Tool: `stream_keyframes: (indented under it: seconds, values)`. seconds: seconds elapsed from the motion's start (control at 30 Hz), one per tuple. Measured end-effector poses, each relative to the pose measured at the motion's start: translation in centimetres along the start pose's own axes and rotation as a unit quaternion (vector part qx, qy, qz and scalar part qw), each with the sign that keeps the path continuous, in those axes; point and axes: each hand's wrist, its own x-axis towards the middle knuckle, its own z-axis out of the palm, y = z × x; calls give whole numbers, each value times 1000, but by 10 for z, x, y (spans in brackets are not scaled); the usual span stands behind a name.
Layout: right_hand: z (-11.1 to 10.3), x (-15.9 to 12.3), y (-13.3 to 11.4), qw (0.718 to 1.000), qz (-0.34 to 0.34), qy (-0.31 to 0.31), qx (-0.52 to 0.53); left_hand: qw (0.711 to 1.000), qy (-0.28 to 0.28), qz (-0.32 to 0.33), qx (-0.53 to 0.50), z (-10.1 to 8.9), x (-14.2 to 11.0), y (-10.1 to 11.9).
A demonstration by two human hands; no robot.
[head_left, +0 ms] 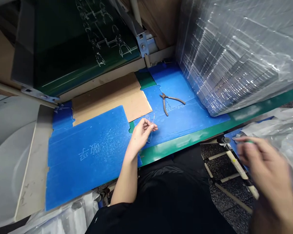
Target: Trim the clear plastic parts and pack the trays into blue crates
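Observation:
My left hand is over the blue sheets on the bench, thumb and fingers pinched together on a thin clear plastic piece. The piece is see-through and its full shape is hard to make out. Wire cutters with dark handles lie spread on the blue sheet beyond that hand, untouched. Off to the right, my right hand is smeared by motion beside clear plastic bags. Its index finger points left and the others look bent; whether it holds anything cannot be made out.
A dark green conveyor belt carries clear moulded plastic parts at the back. Stacked trays in clear wrap stand at the right. Cardboard and a blue sheet cover the bench. Below right is a pipe frame.

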Motion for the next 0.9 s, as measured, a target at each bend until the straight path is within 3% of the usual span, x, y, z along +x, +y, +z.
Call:
stream_keyframes:
  seconds: [0.1, 0.23, 0.43, 0.57, 0.77, 0.9]
  values:
    - [49, 9, -41, 988, -44, -133, 69, 977, -53, 50, -199, 3, -31, 17]
    - [82, 18, -87, 967, -137, -202, 79, 969, -57, 69, -232, 5, -56, 33]
    - [83, 17, -111, 952, -213, -219, 36, 963, 2, 225, -150, 5, -73, 30]
    - [80, 15, -119, 942, -269, -202, -11, 965, 55, 251, -45, 1, -81, 31]
    - [68, 13, -129, 926, -306, -220, -27, 911, 54, 387, 131, -1, -80, 42]
    - [62, 10, -129, 916, -329, -225, -35, 892, 77, 413, 170, 1, -80, 44]
